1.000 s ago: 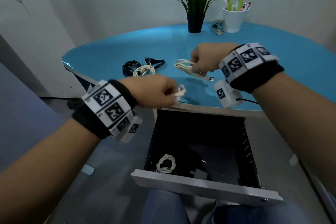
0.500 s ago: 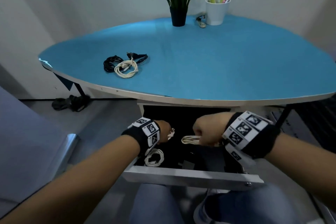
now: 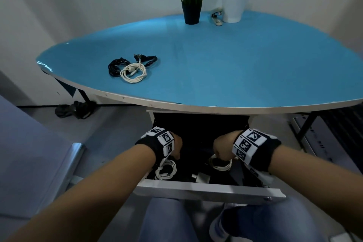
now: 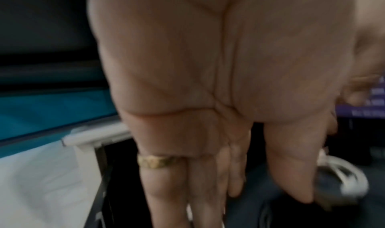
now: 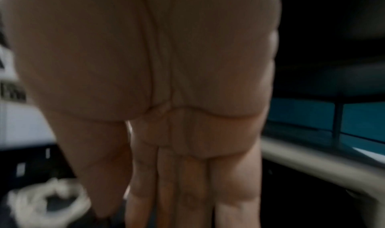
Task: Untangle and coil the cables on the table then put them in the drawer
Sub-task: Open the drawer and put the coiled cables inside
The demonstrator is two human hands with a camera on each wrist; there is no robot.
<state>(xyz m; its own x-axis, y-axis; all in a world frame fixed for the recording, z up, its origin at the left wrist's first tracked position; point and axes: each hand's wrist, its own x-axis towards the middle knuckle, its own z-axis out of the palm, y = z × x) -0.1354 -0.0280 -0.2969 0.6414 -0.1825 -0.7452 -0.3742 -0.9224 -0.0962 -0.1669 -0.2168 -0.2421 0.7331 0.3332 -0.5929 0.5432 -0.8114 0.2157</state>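
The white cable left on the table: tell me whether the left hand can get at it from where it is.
Probably yes. The left hand is down in the drawer, but the white cable lies uncovered on the table's left side, tangled with the black cable.

White cables in drawer: you have two, one coil (image 3: 165, 170) just below your left hand (image 3: 175, 148), one (image 3: 221, 164) under your right hand (image 3: 224, 148).
Cables on table, well beyond both hands: two, one white (image 3: 133, 71), one black (image 3: 117, 66).
Hands: two.
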